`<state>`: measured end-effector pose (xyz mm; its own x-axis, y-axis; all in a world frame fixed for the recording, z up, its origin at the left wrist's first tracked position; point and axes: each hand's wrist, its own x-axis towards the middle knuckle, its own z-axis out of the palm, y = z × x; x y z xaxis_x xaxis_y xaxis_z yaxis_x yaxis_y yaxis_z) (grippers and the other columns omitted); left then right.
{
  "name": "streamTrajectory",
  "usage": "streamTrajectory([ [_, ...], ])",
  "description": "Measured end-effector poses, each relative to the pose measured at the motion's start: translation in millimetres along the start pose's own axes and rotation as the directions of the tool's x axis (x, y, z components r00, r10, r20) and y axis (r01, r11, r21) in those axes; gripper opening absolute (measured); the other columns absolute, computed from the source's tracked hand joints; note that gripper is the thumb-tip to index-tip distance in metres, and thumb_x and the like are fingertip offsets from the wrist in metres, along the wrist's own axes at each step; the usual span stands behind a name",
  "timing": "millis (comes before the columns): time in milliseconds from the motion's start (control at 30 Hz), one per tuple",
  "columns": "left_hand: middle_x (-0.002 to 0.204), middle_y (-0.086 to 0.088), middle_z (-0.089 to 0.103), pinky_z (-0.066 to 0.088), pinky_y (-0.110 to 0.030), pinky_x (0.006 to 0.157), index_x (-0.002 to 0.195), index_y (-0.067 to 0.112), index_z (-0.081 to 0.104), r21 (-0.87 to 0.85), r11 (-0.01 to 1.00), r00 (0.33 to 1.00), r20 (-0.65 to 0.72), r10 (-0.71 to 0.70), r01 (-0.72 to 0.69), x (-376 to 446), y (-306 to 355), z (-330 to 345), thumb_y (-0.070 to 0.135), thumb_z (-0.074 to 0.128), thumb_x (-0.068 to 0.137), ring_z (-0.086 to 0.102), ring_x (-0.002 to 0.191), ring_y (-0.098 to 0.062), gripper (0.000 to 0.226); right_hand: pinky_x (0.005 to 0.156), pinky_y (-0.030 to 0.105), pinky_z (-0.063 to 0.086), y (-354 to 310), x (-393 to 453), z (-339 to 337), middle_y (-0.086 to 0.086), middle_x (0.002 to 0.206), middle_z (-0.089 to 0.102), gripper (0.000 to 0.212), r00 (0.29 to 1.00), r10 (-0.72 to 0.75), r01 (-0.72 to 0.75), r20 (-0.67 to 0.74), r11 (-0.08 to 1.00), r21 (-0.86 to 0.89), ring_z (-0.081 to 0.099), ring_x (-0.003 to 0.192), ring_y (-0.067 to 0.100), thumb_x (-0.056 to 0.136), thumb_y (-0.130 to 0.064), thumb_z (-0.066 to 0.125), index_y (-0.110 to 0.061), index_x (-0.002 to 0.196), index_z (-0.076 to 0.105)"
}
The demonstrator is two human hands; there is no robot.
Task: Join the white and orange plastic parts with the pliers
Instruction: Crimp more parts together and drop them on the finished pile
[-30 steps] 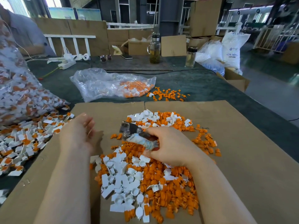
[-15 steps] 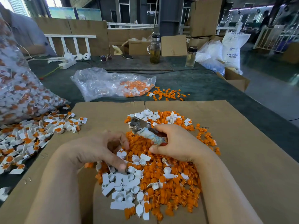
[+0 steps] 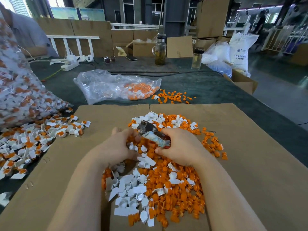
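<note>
The right hand [image 3: 180, 146] holds the metal pliers with tape-wrapped handles [image 3: 152, 135]. Its fingers are curled round the handles, and the shiny metal head points up toward 11 o'clock. I cannot tell if the head is pinching a part.

The left hand [image 3: 116, 147] sits just beside the right hand, at its 9 o'clock. Its fingers bend down into the pile, right by the metal head. The thumb touches a small white plastic part with a flat tab [image 3: 146, 161]. I cannot tell if the fingers hold anything.

Both hands rest over a big mixed pile of small white plastic cups and orange plastic plugs [image 3: 166, 185]. The pile lies on a flat brown cardboard sheet [image 3: 250, 164]. The white ones bunch up most at 7 o'clock in the pile. The orange ones fill the middle and the 5 o'clock side.

At 9 o'clock from the hands is a spread of white parts with orange plugs already pushed in [image 3: 33, 140], partly on the cardboard and partly on the dark green table [image 3: 216, 90]. Beyond that, at 10 o'clock, is a big clear plastic bag stuffed with white and orange parts [image 3: 18, 94].

At 12 o'clock, farther off, a floppy clear plastic bag with some orange pieces inside [image 3: 116, 87] lies on the table. Just to its 3 o'clock is a little scatter of loose orange plugs [image 3: 173, 97].

Way back at 12 o'clock stand a glass jug with yellow-green drink [image 3: 160, 50] and a smaller clear bottle with a dark lid [image 3: 197, 58]
</note>
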<state>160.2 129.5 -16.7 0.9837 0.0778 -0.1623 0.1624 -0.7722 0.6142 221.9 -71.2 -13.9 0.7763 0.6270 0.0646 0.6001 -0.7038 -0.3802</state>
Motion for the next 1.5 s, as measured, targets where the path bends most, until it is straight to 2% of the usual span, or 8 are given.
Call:
streamTrajectory([
  [133,0.118,0.004,0.037,0.044,-0.039,0.094,0.104,0.047,0.053,-0.088,0.996,0.999,-0.020,-0.031,0.030,-6,-2,-13,0.042,0.089,0.065,0.049,0.102,-0.015,0.053,0.058,0.023,0.035,5,0,-7,-0.017,0.085,0.049,0.026,0.999,0.030,-0.029,-0.019,0.998,0.056,0.048,0.079,0.004,0.084,-0.048,0.068,-0.034,0.092,0.048],
  [233,0.124,0.007,0.039,0.043,-0.039,0.098,0.104,0.059,0.055,-0.188,0.982,0.983,0.183,0.006,0.029,-22,-5,-30,0.057,0.089,0.038,0.045,0.115,-0.016,0.074,0.061,0.025,0.036,5,-2,-13,-0.017,0.086,0.051,0.027,1.000,-0.023,0.019,0.022,0.990,0.143,0.049,0.080,0.005,0.081,-0.044,0.073,-0.033,0.092,0.050],
  [467,0.147,0.018,0.015,0.019,-0.050,0.121,0.146,0.047,0.022,0.148,0.988,0.936,0.353,-0.012,-0.043,-16,13,-12,0.063,0.085,0.040,0.012,0.142,-0.020,0.125,0.077,0.033,0.047,2,-4,-11,-0.006,0.103,0.059,0.043,0.996,-0.039,0.031,0.080,0.994,0.105,0.053,0.094,0.014,0.080,-0.044,0.074,-0.025,0.115,0.059],
  [667,0.127,0.016,0.025,0.031,-0.042,0.106,0.110,0.054,0.042,0.129,0.988,0.976,0.212,0.055,-0.083,-11,12,-5,0.045,0.090,0.062,0.025,0.124,-0.015,0.068,0.065,0.029,0.041,7,-3,-11,-0.016,0.087,0.050,0.031,0.999,0.009,-0.014,0.051,0.994,0.105,0.051,0.084,0.008,0.080,-0.044,0.073,-0.031,0.100,0.054],
  [833,0.124,0.010,0.024,0.024,-0.055,0.113,0.116,0.056,0.033,0.141,0.988,0.994,0.077,-0.080,0.069,-13,5,-12,0.059,0.091,0.045,0.021,0.125,-0.018,0.092,0.058,0.026,0.033,13,-3,-14,-0.014,0.084,0.051,0.033,0.997,0.053,-0.061,0.054,0.986,0.156,0.048,0.075,0.004,0.078,-0.046,0.075,-0.033,0.093,0.049],
  [1000,0.123,0.005,0.022,0.035,-0.051,0.107,0.120,0.056,0.028,0.185,0.952,0.945,0.173,-0.277,0.245,-20,-5,-28,0.057,0.093,0.037,0.026,0.133,-0.031,0.106,0.067,0.029,0.042,15,-8,-17,-0.013,0.099,0.055,0.057,0.984,0.122,-0.143,0.131,0.976,0.167,0.053,0.090,0.009,0.068,-0.053,0.080,-0.022,0.111,0.057],
  [1333,0.116,-0.005,0.045,0.055,-0.023,0.059,0.117,0.045,0.042,0.034,0.969,0.945,0.217,-0.245,0.244,-12,3,-24,0.024,0.096,0.056,0.064,0.090,-0.024,0.083,0.062,0.028,0.044,16,-2,-8,-0.010,0.092,0.056,0.041,0.976,0.212,-0.215,0.052,0.976,0.048,0.054,0.083,0.008,0.073,-0.051,0.076,-0.028,0.101,0.056],
  [1500,0.121,-0.005,0.049,0.057,-0.044,0.084,0.118,0.040,0.043,0.011,0.986,0.984,0.059,-0.169,0.169,-3,7,-7,0.026,0.091,0.066,0.063,0.094,-0.024,0.072,0.061,0.029,0.049,15,4,1,-0.012,0.084,0.055,0.029,0.978,0.208,-0.208,-0.021,0.978,-0.007,0.055,0.077,0.008,0.077,-0.050,0.068,-0.031,0.091,0.051],
])
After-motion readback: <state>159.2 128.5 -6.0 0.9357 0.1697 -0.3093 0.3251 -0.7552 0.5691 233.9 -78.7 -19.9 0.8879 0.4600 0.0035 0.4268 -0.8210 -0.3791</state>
